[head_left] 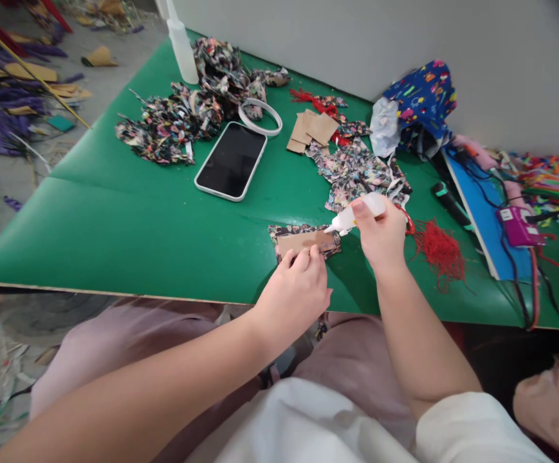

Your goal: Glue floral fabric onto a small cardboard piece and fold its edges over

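Note:
A brown cardboard strip (303, 243) lies on a patterned fabric piece (274, 233) near the table's front edge. My left hand (301, 283) holds it down, fingertips bent over its near edge and the thumb off to the right. In my right hand (383, 235) is a white glue bottle (370, 204), tilted with its nozzle pointing down and left. The nozzle tip is at the strip's upper right edge; whether it touches is hard to tell. Behind the bottle spreads a larger patterned fabric scrap (356, 168).
On the green table (129, 225) lie a phone (231, 159), a white ring (279, 121), fabric heaps (168, 122) and cardboard pieces (311, 128). A second bottle (183, 54) stands at the back left. Red threads (440, 251), a box cutter (450, 204) and a purple device with cables (520, 226) are right.

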